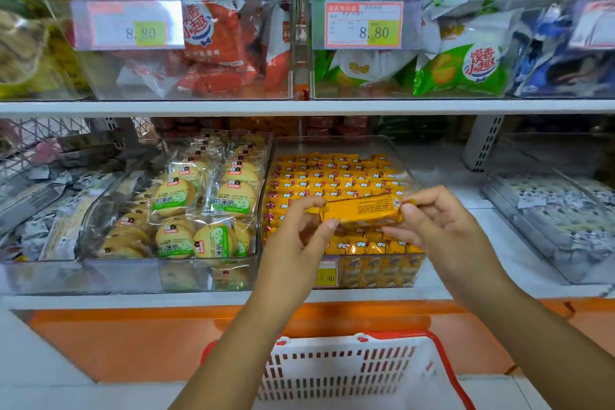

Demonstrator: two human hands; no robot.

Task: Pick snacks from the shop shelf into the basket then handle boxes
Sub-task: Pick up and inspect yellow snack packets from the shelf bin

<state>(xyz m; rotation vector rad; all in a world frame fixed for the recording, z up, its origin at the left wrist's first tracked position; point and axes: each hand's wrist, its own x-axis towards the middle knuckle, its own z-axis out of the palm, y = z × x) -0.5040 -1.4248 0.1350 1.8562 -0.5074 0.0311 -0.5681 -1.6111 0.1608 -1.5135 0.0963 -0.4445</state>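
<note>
The shelf (299,106) fills the view beyond both hands. Just behind and under them sits a clear bin (332,140) packed with rows of small yellow packs. To the left of the left hand is a second bin (206,273) of round biscuits. The basket (349,366), white with a red rim, stands below the wrists and nearer the person.

The packet (362,211) is held in the air between the hands, above the yellow packs and clear of them. The left hand (293,243) pinches its left end with thumb and fingertips. The right hand (442,226) pinches the right end the same way, its other fingers loosely spread below.

The packet's long axis runs hand to hand, nearly level and rising a little toward the right hand. The face with fine print is turned up toward the camera, and one sealed end points into each palm.

It looks light, since a two-finger pinch at each end carries it. The wrapper appears to be glossy film, so probably slick and crinkly. The contents are hidden, though the straight, boxy outline suggests something stiff and likely brittle. I would take it across the middle with a light grip, or by one crimped end, and would not squeeze or bend it.
</note>
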